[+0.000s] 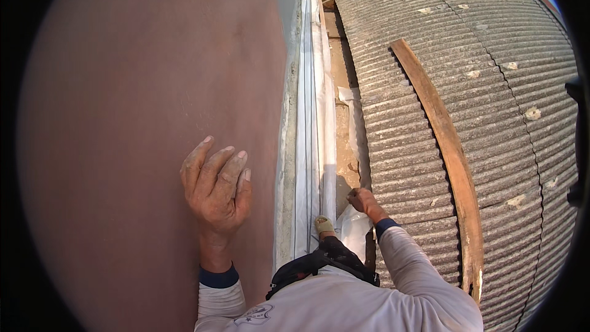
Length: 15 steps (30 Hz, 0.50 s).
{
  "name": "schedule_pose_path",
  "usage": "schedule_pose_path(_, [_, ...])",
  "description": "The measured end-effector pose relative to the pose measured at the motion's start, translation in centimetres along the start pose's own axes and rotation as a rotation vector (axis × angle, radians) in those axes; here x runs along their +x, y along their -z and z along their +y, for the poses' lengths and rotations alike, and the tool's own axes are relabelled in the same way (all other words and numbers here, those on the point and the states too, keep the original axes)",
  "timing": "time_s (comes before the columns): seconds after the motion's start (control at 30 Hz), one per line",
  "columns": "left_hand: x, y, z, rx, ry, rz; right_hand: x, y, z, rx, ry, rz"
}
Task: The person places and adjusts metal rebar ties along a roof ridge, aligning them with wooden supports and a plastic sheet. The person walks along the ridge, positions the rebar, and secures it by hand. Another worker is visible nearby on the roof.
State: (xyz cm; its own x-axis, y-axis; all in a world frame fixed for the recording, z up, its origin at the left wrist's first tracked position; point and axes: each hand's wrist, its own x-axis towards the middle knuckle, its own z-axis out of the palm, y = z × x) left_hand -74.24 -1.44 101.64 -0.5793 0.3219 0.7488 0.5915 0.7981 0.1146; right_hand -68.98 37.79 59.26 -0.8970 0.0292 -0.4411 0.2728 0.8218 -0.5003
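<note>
Probably light, limp and easily torn, the translucent white plastic sheet (354, 230) lies beside the grey corrugated roof (402, 147), best gripped by a gathered fold. Near it the right hand (366, 201) curls, contents unclear; the left hand (216, 187), loosely open, seems empty by the reddish-brown wall (153, 86).

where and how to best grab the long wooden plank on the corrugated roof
Probably grip the long wooden plank by its left long edge near mid-length, for balance, coming from the left, the side where the right hand is. It lies across the ridges of the corrugated roof, so the grooves beneath should leave room to hook under it.
</note>
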Motion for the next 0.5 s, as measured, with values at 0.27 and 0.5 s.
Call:
schedule_pose_path(0.27, [0.5,-1.8,-3.5,0.212,0.037,-0.061,5.4,1.6,-5.3,-0.253,0.333,-0.268])
schedule_pose_path(0.5, [0.6,-2.0,-3.2,0.277,0.051,-0.095,0.6,3.4,8.5,-0.05,-0.292,-0.415])
